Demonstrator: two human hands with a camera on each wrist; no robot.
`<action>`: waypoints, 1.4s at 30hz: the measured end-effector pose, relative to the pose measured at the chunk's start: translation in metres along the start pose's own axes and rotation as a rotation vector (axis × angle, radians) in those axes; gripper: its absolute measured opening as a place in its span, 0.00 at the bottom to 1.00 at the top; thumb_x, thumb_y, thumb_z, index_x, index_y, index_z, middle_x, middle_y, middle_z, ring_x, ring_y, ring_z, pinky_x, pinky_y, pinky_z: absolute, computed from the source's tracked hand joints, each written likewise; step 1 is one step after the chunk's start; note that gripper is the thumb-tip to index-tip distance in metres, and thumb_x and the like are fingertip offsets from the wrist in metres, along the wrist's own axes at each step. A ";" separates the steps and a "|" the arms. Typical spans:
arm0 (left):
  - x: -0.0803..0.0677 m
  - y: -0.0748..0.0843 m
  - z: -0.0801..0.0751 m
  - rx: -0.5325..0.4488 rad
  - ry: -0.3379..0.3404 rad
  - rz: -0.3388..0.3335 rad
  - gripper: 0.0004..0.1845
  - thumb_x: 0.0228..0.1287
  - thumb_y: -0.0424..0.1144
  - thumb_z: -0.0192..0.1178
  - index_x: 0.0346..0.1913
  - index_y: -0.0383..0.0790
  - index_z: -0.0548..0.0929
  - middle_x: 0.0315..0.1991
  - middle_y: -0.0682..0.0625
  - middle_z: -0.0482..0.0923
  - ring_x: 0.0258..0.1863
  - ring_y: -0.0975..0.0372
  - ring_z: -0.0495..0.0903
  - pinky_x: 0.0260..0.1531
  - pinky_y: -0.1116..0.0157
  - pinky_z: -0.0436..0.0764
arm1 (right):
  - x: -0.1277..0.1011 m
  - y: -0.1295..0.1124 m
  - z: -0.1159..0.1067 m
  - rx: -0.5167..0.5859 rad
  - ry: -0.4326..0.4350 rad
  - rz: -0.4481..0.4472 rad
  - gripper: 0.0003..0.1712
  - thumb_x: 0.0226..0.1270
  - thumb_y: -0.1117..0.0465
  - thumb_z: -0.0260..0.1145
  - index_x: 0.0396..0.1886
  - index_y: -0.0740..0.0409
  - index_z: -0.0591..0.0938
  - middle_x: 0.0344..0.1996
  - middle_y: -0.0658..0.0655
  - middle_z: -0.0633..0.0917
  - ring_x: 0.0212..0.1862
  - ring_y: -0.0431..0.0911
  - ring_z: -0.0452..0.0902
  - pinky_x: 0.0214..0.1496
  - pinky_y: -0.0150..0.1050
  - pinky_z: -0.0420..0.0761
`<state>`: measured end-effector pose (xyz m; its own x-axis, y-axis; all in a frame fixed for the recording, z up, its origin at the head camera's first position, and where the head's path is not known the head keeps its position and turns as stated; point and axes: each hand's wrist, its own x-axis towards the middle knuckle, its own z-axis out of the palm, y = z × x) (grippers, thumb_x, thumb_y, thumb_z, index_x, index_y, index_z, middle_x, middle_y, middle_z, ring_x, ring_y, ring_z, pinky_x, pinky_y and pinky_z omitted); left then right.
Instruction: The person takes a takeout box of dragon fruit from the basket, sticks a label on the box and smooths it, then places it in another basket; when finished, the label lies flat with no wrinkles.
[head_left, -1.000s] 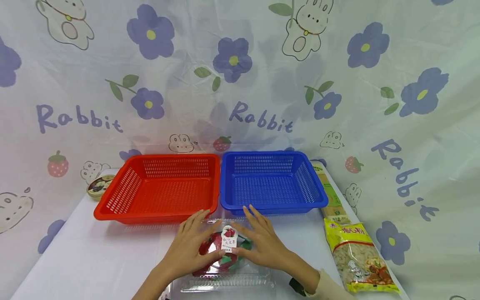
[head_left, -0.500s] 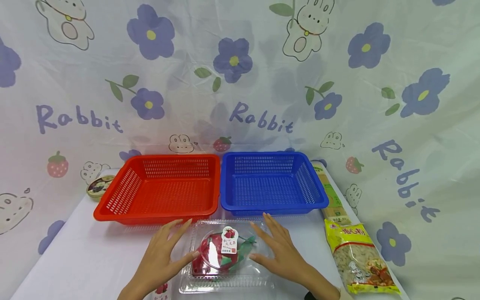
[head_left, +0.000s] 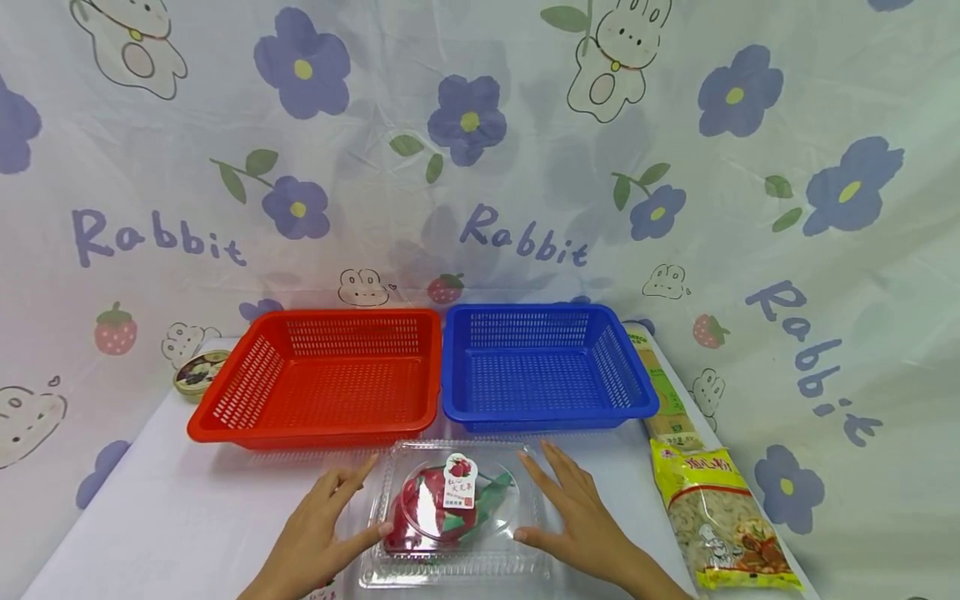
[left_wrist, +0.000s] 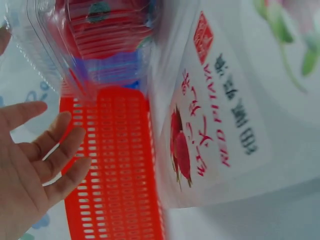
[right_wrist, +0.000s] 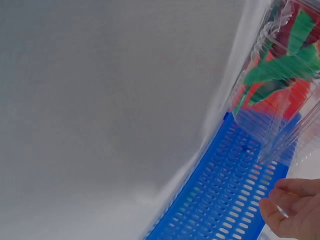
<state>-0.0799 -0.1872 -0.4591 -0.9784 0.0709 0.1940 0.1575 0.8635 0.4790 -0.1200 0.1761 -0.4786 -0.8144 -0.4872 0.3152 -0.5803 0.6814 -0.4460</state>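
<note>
A clear plastic clamshell box lies on the table in front of the baskets. Through its lid shows a red dragon fruit with green tips, under a white sticker printed with the fruit. My left hand is spread at the box's left side, its thumb tip overlapping the edge in the head view. On the other side, my right hand has its fingers apart and its thumb over the box's right edge. Neither hand grips anything. A printed pitaya label sheet fills much of the left wrist view.
Behind the box stand a red basket and a blue basket, side by side. A round tin is at the far left. Along the right edge lie a yellow food bag and a green-and-tan packet.
Both hands have moved from over the middle of the lid outward to the box's two sides. The box and sticker show more fully now; the box has stayed in place.
</note>
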 end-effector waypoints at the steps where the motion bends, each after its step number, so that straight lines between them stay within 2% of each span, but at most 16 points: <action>1: -0.001 0.000 0.000 -0.003 -0.019 -0.012 0.48 0.48 0.67 0.69 0.73 0.54 0.69 0.44 0.54 0.72 0.41 0.64 0.70 0.39 0.59 0.78 | -0.001 0.000 0.000 -0.002 -0.001 0.001 0.51 0.61 0.30 0.63 0.79 0.39 0.56 0.79 0.58 0.54 0.77 0.60 0.51 0.66 0.67 0.62; 9: -0.006 -0.001 -0.001 -0.005 -0.114 -0.042 0.50 0.48 0.69 0.68 0.75 0.55 0.66 0.45 0.54 0.73 0.44 0.63 0.71 0.42 0.57 0.79 | -0.009 -0.001 -0.003 -0.014 -0.017 0.027 0.54 0.59 0.27 0.63 0.80 0.40 0.54 0.78 0.58 0.58 0.76 0.60 0.56 0.64 0.65 0.64; 16: -0.009 -0.001 0.000 -0.027 -0.235 -0.107 0.52 0.48 0.73 0.64 0.76 0.57 0.62 0.47 0.56 0.72 0.47 0.62 0.71 0.48 0.52 0.79 | -0.017 0.001 -0.001 -0.059 -0.026 0.013 0.58 0.58 0.24 0.60 0.81 0.43 0.51 0.76 0.59 0.61 0.75 0.57 0.58 0.66 0.55 0.60; 21: -0.011 -0.003 0.002 -0.054 -0.292 -0.124 0.51 0.49 0.72 0.64 0.76 0.57 0.63 0.45 0.59 0.70 0.46 0.62 0.71 0.48 0.54 0.78 | -0.020 0.001 -0.002 -0.022 -0.098 0.040 0.61 0.56 0.24 0.61 0.81 0.46 0.49 0.77 0.58 0.59 0.76 0.56 0.56 0.66 0.61 0.65; 26: -0.011 -0.003 0.004 -0.067 -0.341 -0.137 0.52 0.49 0.72 0.64 0.77 0.56 0.61 0.45 0.59 0.70 0.46 0.62 0.71 0.49 0.49 0.79 | -0.020 0.001 -0.004 0.087 -0.224 0.114 0.63 0.57 0.27 0.64 0.82 0.46 0.45 0.79 0.55 0.54 0.78 0.56 0.50 0.70 0.63 0.60; 31: -0.012 -0.004 0.006 -0.074 -0.349 -0.115 0.52 0.49 0.72 0.63 0.77 0.57 0.60 0.47 0.59 0.70 0.48 0.61 0.72 0.51 0.46 0.79 | -0.020 0.001 -0.003 0.139 -0.309 0.159 0.62 0.59 0.29 0.64 0.82 0.45 0.41 0.80 0.51 0.50 0.79 0.54 0.48 0.71 0.64 0.57; 37: -0.016 -0.006 0.011 -0.075 -0.326 -0.071 0.52 0.52 0.69 0.63 0.79 0.59 0.54 0.48 0.60 0.70 0.43 0.65 0.73 0.46 0.50 0.81 | -0.020 0.001 0.000 0.122 -0.348 0.153 0.65 0.58 0.27 0.63 0.82 0.48 0.39 0.80 0.54 0.50 0.78 0.56 0.49 0.71 0.64 0.58; 42: -0.017 -0.004 0.015 -0.070 -0.352 -0.102 0.56 0.50 0.71 0.63 0.80 0.60 0.49 0.52 0.55 0.73 0.45 0.59 0.75 0.45 0.44 0.82 | -0.021 0.001 0.003 0.136 -0.374 0.165 0.66 0.59 0.27 0.62 0.81 0.54 0.39 0.80 0.59 0.50 0.78 0.59 0.49 0.70 0.66 0.57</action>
<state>-0.0656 -0.1845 -0.4767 -0.9738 0.1634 -0.1580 0.0532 0.8397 0.5405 -0.1035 0.1856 -0.4882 -0.8249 -0.5591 -0.0840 -0.4162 0.7011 -0.5790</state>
